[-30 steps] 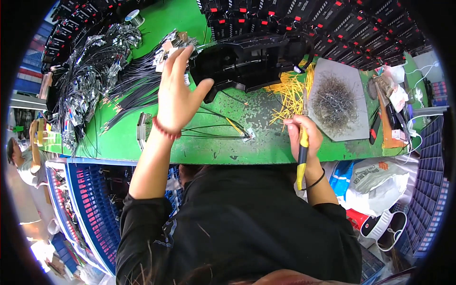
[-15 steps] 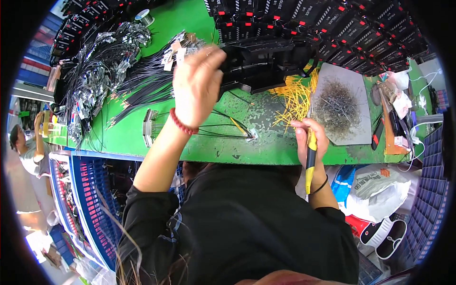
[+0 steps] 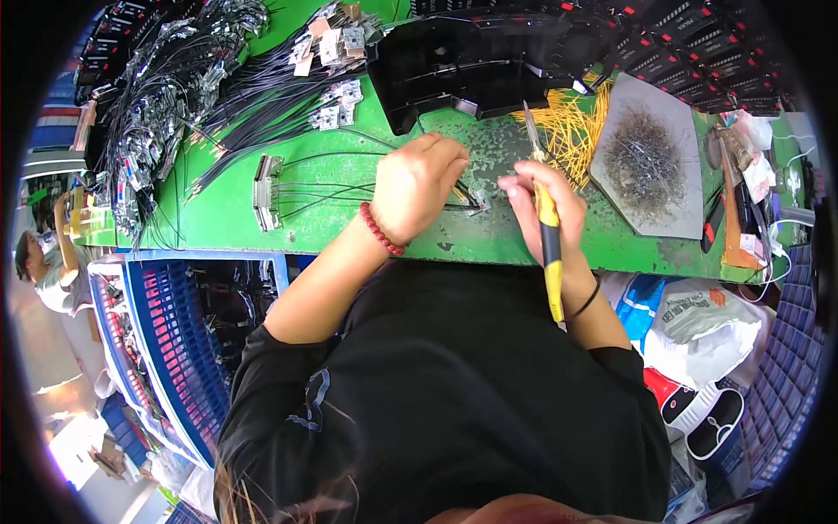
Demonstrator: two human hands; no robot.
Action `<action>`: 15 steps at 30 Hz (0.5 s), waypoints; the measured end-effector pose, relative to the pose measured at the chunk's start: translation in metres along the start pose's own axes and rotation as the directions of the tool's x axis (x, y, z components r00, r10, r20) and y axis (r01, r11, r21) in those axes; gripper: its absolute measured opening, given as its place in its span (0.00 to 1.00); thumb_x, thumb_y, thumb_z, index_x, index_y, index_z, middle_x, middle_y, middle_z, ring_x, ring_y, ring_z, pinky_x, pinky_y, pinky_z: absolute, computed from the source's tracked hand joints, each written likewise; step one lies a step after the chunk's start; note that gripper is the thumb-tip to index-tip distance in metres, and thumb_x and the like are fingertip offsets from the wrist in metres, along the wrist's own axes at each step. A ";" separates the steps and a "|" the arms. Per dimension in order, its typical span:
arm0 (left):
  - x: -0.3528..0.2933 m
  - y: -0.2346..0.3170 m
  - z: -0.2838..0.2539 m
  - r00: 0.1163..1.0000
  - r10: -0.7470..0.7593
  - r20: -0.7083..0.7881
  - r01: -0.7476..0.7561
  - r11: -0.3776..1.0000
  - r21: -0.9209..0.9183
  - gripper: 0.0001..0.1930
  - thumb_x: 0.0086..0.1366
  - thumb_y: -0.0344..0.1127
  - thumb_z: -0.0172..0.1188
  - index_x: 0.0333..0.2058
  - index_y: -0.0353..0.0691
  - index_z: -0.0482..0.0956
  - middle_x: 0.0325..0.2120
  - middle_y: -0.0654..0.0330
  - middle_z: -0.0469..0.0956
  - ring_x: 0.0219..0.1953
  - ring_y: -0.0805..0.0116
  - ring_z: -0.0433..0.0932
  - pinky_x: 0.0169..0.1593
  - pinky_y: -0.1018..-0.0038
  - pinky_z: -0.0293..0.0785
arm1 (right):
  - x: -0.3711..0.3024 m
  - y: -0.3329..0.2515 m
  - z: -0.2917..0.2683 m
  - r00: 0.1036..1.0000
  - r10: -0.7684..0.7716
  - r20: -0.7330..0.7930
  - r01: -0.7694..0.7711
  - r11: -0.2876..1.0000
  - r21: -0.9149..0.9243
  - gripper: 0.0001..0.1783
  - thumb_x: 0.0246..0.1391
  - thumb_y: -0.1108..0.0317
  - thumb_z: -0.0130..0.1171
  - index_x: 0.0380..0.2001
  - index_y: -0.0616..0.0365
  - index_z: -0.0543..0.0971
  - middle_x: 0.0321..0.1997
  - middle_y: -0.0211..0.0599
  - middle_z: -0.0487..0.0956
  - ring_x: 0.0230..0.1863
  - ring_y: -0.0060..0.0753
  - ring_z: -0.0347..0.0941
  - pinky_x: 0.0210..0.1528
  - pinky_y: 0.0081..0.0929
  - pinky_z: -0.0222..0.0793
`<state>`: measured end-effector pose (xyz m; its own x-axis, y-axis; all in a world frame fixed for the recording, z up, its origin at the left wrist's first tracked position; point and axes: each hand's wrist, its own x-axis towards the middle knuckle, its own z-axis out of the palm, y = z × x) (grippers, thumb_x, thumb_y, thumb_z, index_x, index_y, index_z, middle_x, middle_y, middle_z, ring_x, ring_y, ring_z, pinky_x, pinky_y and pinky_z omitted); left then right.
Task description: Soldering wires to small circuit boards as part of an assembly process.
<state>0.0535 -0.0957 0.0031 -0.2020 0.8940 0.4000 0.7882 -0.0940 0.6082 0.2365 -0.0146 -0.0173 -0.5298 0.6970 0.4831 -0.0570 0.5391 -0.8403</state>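
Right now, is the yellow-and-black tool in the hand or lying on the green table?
In hand: the right hand grips the yellow-and-black tool, its metal tip pointing away from the body.

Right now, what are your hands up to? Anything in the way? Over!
Right hand holding iron. Left hand at black wires, grip unclear. Yellow strands near iron.

Left grip: fingers bent down over thin black wires; whether it pinches one is hidden
Right grip: closed round a yellow-and-black soldering iron, metal tip pointing away from the person
Surface: green, its paint worn
Black housing: open, beyond both grips
Yellow wires: heaped just beside a grey board
Grey board: dark debris across its middle
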 end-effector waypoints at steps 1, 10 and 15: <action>0.000 0.000 0.001 1.000 -0.019 0.001 0.019 0.999 -0.039 0.03 0.56 0.26 0.63 0.30 0.36 0.80 0.27 0.54 0.79 0.30 0.55 0.79 0.34 0.67 0.76 | 0.007 0.002 0.007 1.000 -0.009 -0.011 0.009 1.000 -0.016 0.19 0.48 0.81 0.64 0.45 0.58 0.77 0.32 0.38 0.82 0.34 0.27 0.82 0.35 0.21 0.76; -0.005 0.003 0.005 0.980 -0.177 0.092 0.195 0.946 -0.261 0.06 0.55 0.29 0.64 0.32 0.34 0.79 0.28 0.51 0.80 0.32 0.51 0.79 0.36 0.64 0.76 | 0.020 0.009 0.023 0.991 0.078 0.110 -0.084 0.995 0.055 0.25 0.48 0.87 0.61 0.50 0.59 0.71 0.33 0.36 0.79 0.33 0.21 0.76 0.35 0.18 0.74; -0.006 0.000 0.001 0.992 -0.121 0.024 0.123 0.974 -0.191 0.06 0.55 0.26 0.64 0.33 0.35 0.80 0.29 0.54 0.80 0.30 0.56 0.80 0.34 0.69 0.76 | 0.021 0.007 0.029 0.997 0.053 0.051 -0.054 0.999 0.007 0.23 0.47 0.83 0.62 0.47 0.57 0.74 0.27 0.33 0.79 0.26 0.20 0.75 0.29 0.18 0.71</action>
<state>0.0556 -0.1004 0.0002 -0.2818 0.9090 0.3071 0.6316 -0.0652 0.7725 0.2001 -0.0094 -0.0202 -0.5744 0.6999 0.4245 -0.0341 0.4977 -0.8667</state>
